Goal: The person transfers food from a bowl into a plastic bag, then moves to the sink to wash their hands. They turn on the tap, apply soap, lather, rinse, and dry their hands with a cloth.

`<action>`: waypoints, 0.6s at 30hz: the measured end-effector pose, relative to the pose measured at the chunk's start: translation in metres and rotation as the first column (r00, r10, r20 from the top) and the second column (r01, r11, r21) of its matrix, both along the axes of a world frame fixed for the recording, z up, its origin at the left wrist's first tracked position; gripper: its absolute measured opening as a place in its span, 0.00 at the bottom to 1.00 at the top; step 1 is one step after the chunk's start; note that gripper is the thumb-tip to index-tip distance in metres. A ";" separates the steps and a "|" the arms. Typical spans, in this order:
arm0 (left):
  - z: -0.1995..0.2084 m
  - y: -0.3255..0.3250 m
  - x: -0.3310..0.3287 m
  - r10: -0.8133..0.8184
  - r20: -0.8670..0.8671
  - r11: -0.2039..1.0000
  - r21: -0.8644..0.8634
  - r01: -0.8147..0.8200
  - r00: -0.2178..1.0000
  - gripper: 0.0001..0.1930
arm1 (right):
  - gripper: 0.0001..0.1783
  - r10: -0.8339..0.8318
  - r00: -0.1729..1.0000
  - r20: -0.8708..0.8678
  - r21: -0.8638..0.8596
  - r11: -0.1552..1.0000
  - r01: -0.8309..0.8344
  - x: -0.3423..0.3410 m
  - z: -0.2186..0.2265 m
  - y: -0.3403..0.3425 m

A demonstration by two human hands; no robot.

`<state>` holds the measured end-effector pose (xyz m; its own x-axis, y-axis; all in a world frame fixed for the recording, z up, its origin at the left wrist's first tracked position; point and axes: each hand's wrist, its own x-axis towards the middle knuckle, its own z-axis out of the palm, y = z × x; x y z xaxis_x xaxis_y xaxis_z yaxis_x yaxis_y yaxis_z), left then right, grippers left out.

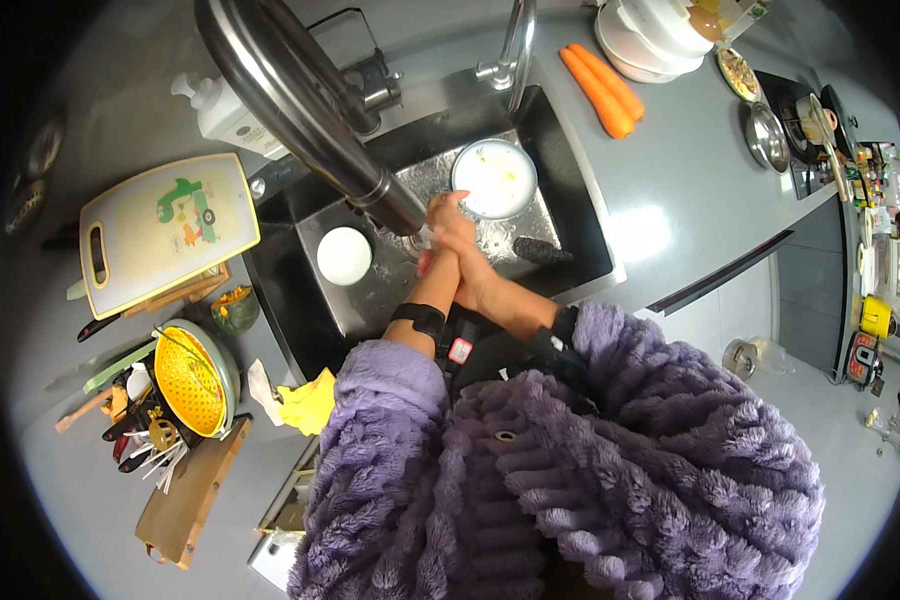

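Observation:
My left hand (448,214) reaches over the sink just beyond the mouth of the large faucet (395,200). Some of its fingers are stretched out toward the white bowl (492,180), and nothing shows in them. My right hand (464,262) crosses over from the right and closes round my left wrist; its fingers are partly hidden beneath. A little water shows at the faucet mouth, beside my hands. The white bowl in the dark sink (370,310) holds small yellowish bits. Left of my hands sits a smaller white round dish (344,256). A dark, bumpy, elongated thing (542,250) lies at the right.
Two carrots (602,90) lie behind the sink, near white basins (650,45). A slimmer tap (510,60) rises at the back edge. Left stand a cutting board (170,230), a soap bottle (232,115), a cut pumpkin (235,311), a yellow colander (188,380) and a yellow cloth (308,402).

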<state>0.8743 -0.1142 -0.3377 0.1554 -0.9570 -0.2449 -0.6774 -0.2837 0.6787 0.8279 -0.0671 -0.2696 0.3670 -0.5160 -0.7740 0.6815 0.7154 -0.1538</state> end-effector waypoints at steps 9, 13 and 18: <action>-0.016 0.058 0.010 0.706 -0.594 0.360 0.770 -0.527 -0.386 0.13 | 0.19 -0.036 0.895 0.444 0.150 0.988 -0.035 0.015 -0.163 -0.001; -0.007 0.099 0.025 0.098 -0.069 0.992 0.086 -0.092 0.993 0.28 | 0.21 0.566 0.817 -0.108 -0.056 0.817 -0.574 0.014 -0.192 0.005; 0.002 0.106 0.060 -0.144 0.019 0.967 0.216 0.137 0.989 0.32 | 0.13 0.402 -0.050 -0.914 0.108 0.123 -0.987 0.017 -0.143 -0.008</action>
<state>0.9345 -0.0080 -0.3361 0.0350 -0.8958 -0.4431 -0.7430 -0.3199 0.5879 0.8445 -0.0755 -0.4129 0.3704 -0.6179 -0.6936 -0.7636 0.2225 -0.6061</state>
